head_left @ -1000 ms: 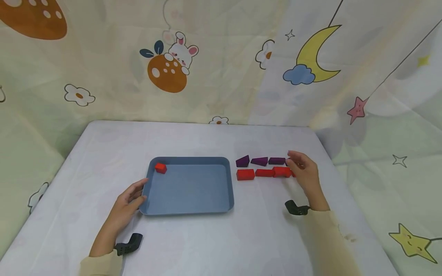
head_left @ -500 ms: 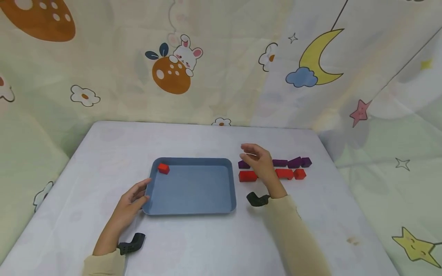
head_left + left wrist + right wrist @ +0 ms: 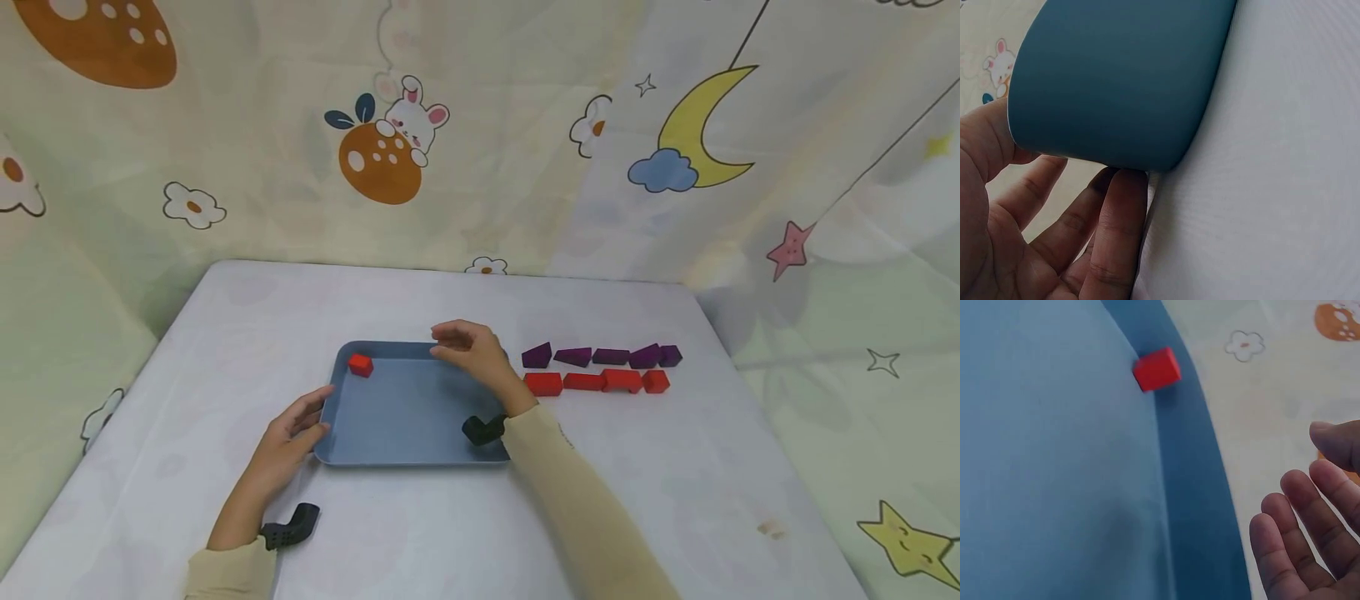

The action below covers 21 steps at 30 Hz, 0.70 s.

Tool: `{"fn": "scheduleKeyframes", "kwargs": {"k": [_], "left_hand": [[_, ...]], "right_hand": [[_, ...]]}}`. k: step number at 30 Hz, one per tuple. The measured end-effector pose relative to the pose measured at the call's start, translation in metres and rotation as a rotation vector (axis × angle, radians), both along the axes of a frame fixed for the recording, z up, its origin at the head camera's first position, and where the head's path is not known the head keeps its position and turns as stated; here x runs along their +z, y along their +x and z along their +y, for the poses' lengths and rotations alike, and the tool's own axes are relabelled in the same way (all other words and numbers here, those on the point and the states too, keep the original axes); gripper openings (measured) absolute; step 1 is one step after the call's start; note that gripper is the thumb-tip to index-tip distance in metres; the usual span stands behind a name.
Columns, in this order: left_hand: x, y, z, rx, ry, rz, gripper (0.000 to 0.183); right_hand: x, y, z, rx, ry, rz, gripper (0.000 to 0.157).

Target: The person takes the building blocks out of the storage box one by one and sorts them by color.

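A shallow blue-grey tray (image 3: 405,417) lies on the table in the head view, with one small red block (image 3: 361,365) in its far left corner. My left hand (image 3: 288,442) holds the tray's left side. In the left wrist view the fingertips (image 3: 1124,187) meet the tray wall (image 3: 1116,81), with the thumb up at the rim. Over the tray's far right part is my right hand (image 3: 476,354), its fingers loosely bent and the thumb apart. The right wrist view shows nothing between those fingers (image 3: 1269,544), and the red block sits beyond them against the wall.
Right of the tray lie two rows of blocks. The far row has several purple blocks (image 3: 611,357); the nearer row has several red blocks (image 3: 583,382). A white cloth covers the table (image 3: 420,533), and a printed curtain (image 3: 510,150) hangs behind it.
My right hand has swept left from the right end of the block rows, across them, to above the tray. The left hand stays at the tray's left side.
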<state>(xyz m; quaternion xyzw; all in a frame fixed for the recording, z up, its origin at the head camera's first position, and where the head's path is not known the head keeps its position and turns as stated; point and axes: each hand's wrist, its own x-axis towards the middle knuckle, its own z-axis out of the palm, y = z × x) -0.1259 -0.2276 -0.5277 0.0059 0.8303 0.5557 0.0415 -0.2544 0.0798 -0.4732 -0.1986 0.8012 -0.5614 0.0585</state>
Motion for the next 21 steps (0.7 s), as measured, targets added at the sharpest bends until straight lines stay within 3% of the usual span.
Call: {"fn": "scheduleKeyframes", "kwargs": {"k": [7,13,21], "left_hand": [[0.001,0.0,0.0,0.004,-0.007,0.014,0.058],[0.002,0.0,0.001,0.009,-0.019,0.015,0.057],[0.001,-0.001,0.003,0.013,0.009,-0.012,0.059]], "right_hand": [[-0.014,-0.001,-0.038,0.081,0.043,-0.086,0.034],[-0.025,-0.001,-0.064,0.146,0.088,-0.152,0.045],[-0.031,0.002,-0.095,0.052,0.14,-0.111,0.047]]}}
